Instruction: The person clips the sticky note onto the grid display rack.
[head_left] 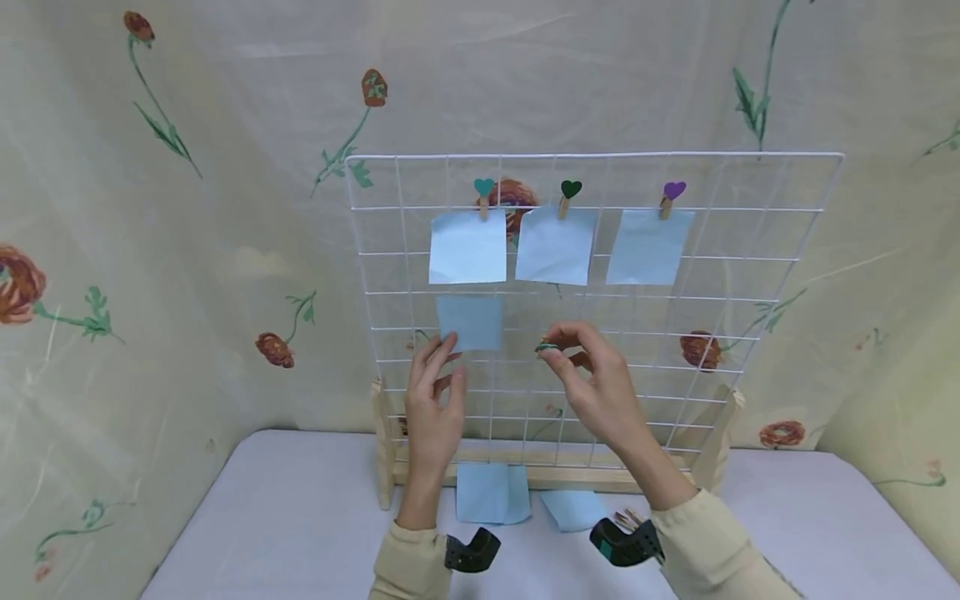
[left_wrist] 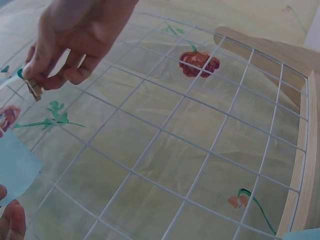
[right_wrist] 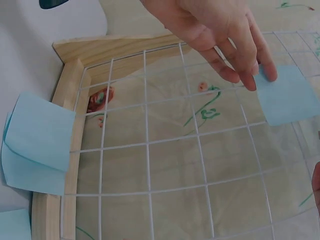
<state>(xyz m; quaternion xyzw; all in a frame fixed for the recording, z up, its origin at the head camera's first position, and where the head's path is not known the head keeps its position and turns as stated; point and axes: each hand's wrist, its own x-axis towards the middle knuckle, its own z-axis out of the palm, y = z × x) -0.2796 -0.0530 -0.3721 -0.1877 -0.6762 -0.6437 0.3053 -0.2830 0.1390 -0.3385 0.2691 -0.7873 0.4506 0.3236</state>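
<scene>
My left hand (head_left: 437,412) reaches up to a light blue paper note (head_left: 471,321) that lies against the white wire grid (head_left: 600,364). Its fingers are fairly straight, with a fingertip on the note's lower left corner and the thumb apart from it. To the right, my right hand (head_left: 600,383) pinches a small wooden clothespin (left_wrist: 35,91) with a green top between thumb and fingertips, in front of the grid. Above, three blue notes hang in a row from clothespins topped with a teal heart (head_left: 483,187), a dark green heart (head_left: 572,189) and a purple heart (head_left: 675,191).
Wooden feet and a base bar (head_left: 555,478) hold the grid upright on the white table (head_left: 300,517). More blue notes (head_left: 482,493) lie by the base, another blue note (head_left: 573,510) to their right. Several clothespins (head_left: 628,520) lie near my right wrist. A flowered cloth (head_left: 225,250) hangs behind.
</scene>
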